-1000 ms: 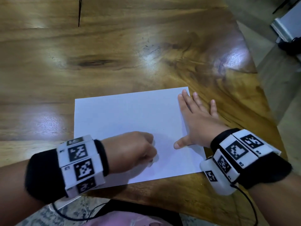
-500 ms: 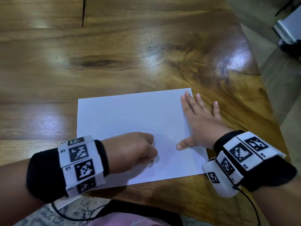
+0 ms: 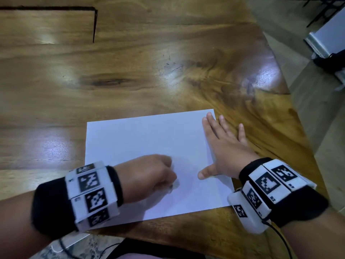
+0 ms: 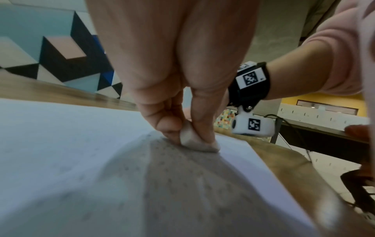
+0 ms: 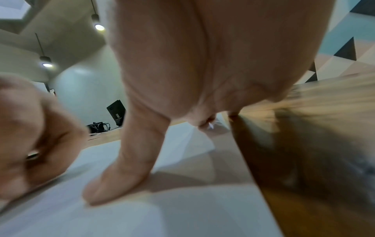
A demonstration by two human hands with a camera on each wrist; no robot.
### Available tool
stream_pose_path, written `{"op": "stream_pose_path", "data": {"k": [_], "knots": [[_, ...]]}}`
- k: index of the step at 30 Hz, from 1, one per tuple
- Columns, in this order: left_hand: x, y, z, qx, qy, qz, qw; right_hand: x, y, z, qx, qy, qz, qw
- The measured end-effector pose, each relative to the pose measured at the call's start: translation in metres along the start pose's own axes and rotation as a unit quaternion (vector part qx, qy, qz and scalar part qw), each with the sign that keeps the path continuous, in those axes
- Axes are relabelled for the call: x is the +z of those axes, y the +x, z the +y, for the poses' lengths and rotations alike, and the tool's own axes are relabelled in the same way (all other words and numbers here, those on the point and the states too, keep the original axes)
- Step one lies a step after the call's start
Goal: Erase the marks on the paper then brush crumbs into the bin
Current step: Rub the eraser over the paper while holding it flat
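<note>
A white sheet of paper (image 3: 145, 146) lies on the wooden table near its front edge. My left hand (image 3: 149, 176) pinches a small white eraser (image 4: 189, 134) between thumb and fingers and presses it onto the paper (image 4: 61, 144). Small grey crumbs (image 4: 162, 168) speckle the sheet in front of the eraser. My right hand (image 3: 224, 146) lies flat with straight fingers on the paper's right edge, thumb (image 5: 121, 173) spread on the sheet (image 5: 162, 208). No pencil marks show clearly in the head view.
The wooden table (image 3: 168, 62) stretches far and left, with a dark seam (image 3: 94, 25) at the back left. Its right edge (image 3: 298, 113) slants down to the floor. A black cable (image 3: 280, 238) hangs from my right wristband. No bin is in view.
My left hand shows motion blur and has shifted slightly on the paper while holding the eraser. The right hand stays flat on the sheet's right edge.
</note>
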State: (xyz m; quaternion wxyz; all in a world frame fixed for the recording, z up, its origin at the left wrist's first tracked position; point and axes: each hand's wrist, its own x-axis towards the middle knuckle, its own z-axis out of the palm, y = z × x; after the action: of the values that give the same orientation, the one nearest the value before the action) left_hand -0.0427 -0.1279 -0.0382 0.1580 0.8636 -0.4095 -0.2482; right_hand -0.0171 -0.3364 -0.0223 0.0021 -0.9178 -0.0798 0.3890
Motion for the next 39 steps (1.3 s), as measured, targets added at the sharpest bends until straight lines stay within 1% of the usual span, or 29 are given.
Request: {"op": "stream_pose_path", "data": {"k": [1, 2, 3, 4, 6, 8, 10, 12, 13, 15, 16, 17, 18, 19, 20, 21, 22, 23, 24, 25, 27, 28, 29, 30, 32, 34, 35, 37, 39], "knots": [[0.003, -0.006, -0.004, 0.023, -0.001, -0.008, 1.0, 0.0, 0.0, 0.0, -0.001, 0.0, 0.001, 1.0], [0.002, -0.007, -0.006, 0.028, -0.032, -0.022, 0.999, 0.0, 0.0, 0.0, 0.0, -0.001, 0.001, 1.0], [-0.006, -0.005, -0.005, 0.012, -0.054, -0.04, 0.998, 0.0, 0.0, 0.0, 0.001, -0.002, 0.001, 1.0], [-0.012, 0.001, -0.007, -0.026, -0.079, -0.037, 0.996, 0.0, 0.0, -0.001, 0.003, -0.004, 0.001, 1.0], [-0.027, 0.019, -0.006, -0.059, -0.105, 0.031, 0.992, 0.0, 0.001, -0.002, 0.008, -0.007, 0.001, 1.0], [-0.036, 0.039, -0.002, -0.085, -0.114, 0.082, 0.987, 0.0, 0.001, -0.002, 0.011, -0.01, 0.0, 1.0], [-0.032, 0.055, 0.005, -0.083, -0.116, 0.093, 0.985, -0.001, 0.001, -0.002, 0.01, -0.01, 0.0, 1.0], [-0.023, 0.057, 0.011, -0.068, -0.101, 0.069, 0.99, -0.001, 0.001, -0.002, 0.01, -0.01, 0.0, 1.0], [-0.017, 0.051, 0.008, -0.053, -0.07, 0.051, 0.995, 0.0, 0.001, -0.001, 0.01, -0.009, 0.001, 1.0], [-0.007, 0.03, 0.002, 0.024, 0.022, 0.012, 0.999, 0.0, 0.001, -0.001, 0.008, -0.011, 0.003, 1.0], [-0.005, 0.022, 0.004, 0.058, 0.025, -0.025, 0.998, 0.0, 0.001, -0.001, 0.007, -0.011, 0.004, 1.0], [-0.004, 0.019, 0.005, 0.063, 0.009, -0.057, 0.996, 0.001, 0.001, 0.0, 0.006, -0.01, 0.005, 1.0], [-0.008, 0.019, 0.007, 0.032, -0.027, -0.078, 0.996, 0.001, 0.001, 0.0, 0.006, -0.011, 0.005, 1.0], [-0.015, 0.024, 0.009, 0.013, -0.048, -0.073, 0.996, 0.001, 0.001, -0.001, 0.006, -0.012, 0.005, 1.0], [-0.022, 0.033, 0.011, -0.007, -0.06, -0.049, 0.997, 0.001, 0.001, -0.001, 0.006, -0.013, 0.005, 1.0], [-0.025, 0.045, 0.008, -0.01, -0.051, -0.005, 0.999, 0.001, 0.001, -0.001, 0.006, -0.012, 0.005, 1.0], [-0.031, 0.056, 0.012, -0.022, -0.041, 0.023, 0.999, 0.001, 0.002, -0.001, 0.005, -0.011, 0.005, 1.0], [-0.033, 0.063, 0.014, -0.03, -0.039, 0.047, 0.998, 0.001, 0.002, 0.0, 0.004, -0.01, 0.005, 1.0], [-0.032, 0.067, 0.017, -0.037, -0.035, 0.053, 0.997, 0.001, 0.002, 0.0, 0.004, -0.011, 0.005, 1.0], [-0.028, 0.067, 0.017, -0.034, -0.032, 0.05, 0.998, 0.001, 0.002, 0.0, 0.003, -0.011, 0.004, 1.0], [-0.018, 0.051, 0.013, -0.017, -0.021, 0.021, 0.999, 0.002, 0.002, 0.001, 0.003, -0.01, 0.006, 1.0], [-0.012, 0.04, 0.01, 0.007, 0.003, 0.001, 1.0, 0.001, 0.002, 0.001, 0.003, -0.011, 0.007, 1.0], [-0.006, 0.031, 0.009, 0.047, 0.018, -0.02, 0.999, 0.002, 0.002, 0.001, 0.003, -0.011, 0.007, 1.0], [-0.004, 0.024, 0.01, 0.066, 0.0, -0.046, 0.997, 0.002, 0.001, 0.001, 0.002, -0.01, 0.008, 1.0], [-0.008, 0.016, 0.008, 0.019, -0.063, -0.063, 0.996, 0.001, 0.001, 0.001, -0.001, -0.006, 0.011, 1.0], [-0.018, 0.02, -0.002, -0.002, -0.102, -0.019, 0.995, 0.001, 0.0, 0.001, -0.003, -0.006, 0.016, 1.0], [-0.024, 0.024, -0.007, -0.018, -0.103, 0.015, 0.994, 0.001, 0.0, 0.0, -0.003, -0.007, 0.019, 1.0], [-0.035, 0.029, -0.016, -0.047, -0.093, 0.05, 0.993, 0.001, 0.0, 0.0, -0.003, -0.012, 0.024, 1.0], [-0.041, 0.027, -0.025, -0.022, -0.085, 0.067, 0.994, 0.001, -0.001, -0.001, -0.003, -0.012, 0.026, 1.0]]}}
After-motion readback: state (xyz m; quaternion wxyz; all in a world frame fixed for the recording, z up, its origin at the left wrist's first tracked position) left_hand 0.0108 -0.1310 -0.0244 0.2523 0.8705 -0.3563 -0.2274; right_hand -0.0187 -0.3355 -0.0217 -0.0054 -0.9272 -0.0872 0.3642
